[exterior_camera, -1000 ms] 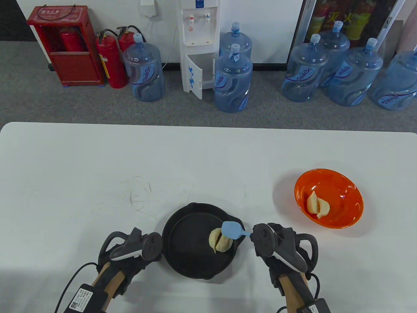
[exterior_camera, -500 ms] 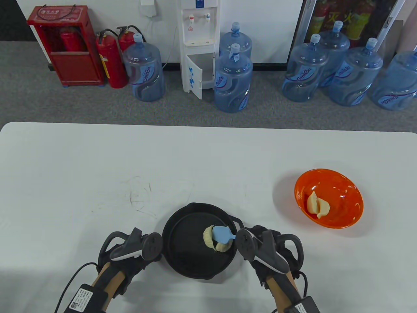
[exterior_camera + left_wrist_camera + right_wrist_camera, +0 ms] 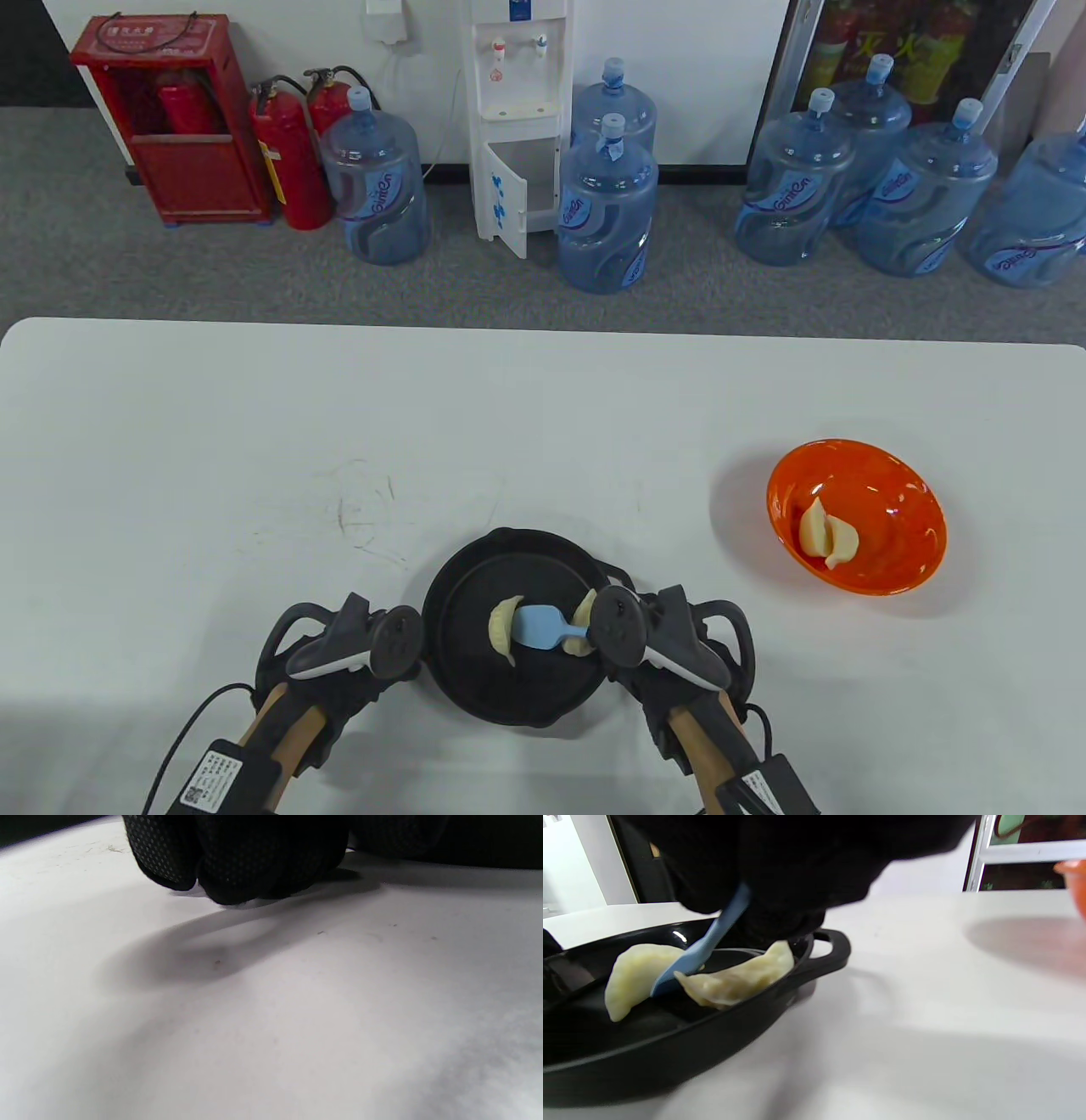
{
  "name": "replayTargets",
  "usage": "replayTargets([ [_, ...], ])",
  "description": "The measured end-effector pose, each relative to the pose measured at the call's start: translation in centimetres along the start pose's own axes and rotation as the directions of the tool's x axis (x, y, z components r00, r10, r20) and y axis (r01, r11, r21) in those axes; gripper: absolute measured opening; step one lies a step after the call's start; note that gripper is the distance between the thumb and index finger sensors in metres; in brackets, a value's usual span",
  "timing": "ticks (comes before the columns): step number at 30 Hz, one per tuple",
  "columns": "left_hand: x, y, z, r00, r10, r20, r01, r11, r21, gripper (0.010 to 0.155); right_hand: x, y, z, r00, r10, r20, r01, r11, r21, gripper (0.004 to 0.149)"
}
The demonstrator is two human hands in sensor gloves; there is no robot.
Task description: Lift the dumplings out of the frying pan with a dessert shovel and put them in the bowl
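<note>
From above, the black frying pan (image 3: pixel 516 628) sat at the bench's near edge. The right hand (image 3: pixel 657 637) gripped the blue dessert shovel (image 3: pixel 539 627), whose long axis ran left-right, blade pointing left between two dumplings (image 3: pixel 502 628) – soft, slippery-looking things, best taken from beneath. The orange bowl (image 3: pixel 857 515), far right, held two more.

Left wrist view: the left hand's fingers (image 3: pixel 237 857) were curled on the bench, seemingly holding nothing.

Right wrist view: the blade (image 3: pixel 689 963) slanted down onto the pan floor – not yet under either dumpling.
</note>
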State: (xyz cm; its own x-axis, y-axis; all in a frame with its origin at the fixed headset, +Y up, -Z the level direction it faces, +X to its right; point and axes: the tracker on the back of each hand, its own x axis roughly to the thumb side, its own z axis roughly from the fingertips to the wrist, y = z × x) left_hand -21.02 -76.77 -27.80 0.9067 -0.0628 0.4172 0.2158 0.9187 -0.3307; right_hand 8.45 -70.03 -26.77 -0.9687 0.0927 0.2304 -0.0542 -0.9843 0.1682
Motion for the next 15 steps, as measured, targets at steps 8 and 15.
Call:
replayTargets([
  [8,0.0,0.0,0.0,1.0,-0.002,0.001,0.002,1.0,-0.001,0.056,0.7,0.5,-1.6,0.998,-0.057,-0.002,0.057,0.997,0.05,0.041],
  [15,0.0,0.0,0.0,1.0,-0.007,0.003,0.007,1.0,-0.002,0.056,1.5,1.1,-2.6,0.996,-0.092,-0.007,0.092,0.994,0.066,0.041],
])
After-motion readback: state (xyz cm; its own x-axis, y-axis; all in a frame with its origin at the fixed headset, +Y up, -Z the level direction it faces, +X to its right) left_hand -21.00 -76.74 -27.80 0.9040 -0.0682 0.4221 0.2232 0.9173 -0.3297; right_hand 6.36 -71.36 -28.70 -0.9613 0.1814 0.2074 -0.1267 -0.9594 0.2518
